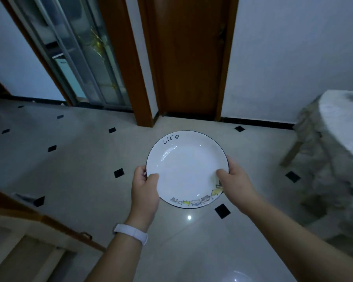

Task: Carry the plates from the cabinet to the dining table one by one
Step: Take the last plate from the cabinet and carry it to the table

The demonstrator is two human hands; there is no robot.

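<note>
1 white plate [186, 169], dark line round the rim, the word "life" on its far rim and a row of cartoon figures on its near rim, is held roughly level in the air above the tiled floor [80, 159], resting on no surface. the left hand [144, 188] grips the plate's left edge: thumb on the upper face, fingers curled round the rim. the right hand [235, 186] grips the right edge the same way, thumb on top, fingers mostly hidden beneath. a white wristband [130, 234] sits on the left wrist. the dining table [342, 127], under a pale patterned cloth, stands to the right, well apart from the plate. a closed wooden door [192, 58] stands ahead, with a sliding glass door [80, 53] to its left. a wooden unit [18, 224] with a metal handle shows at lower left; its kind cannot be told
</note>
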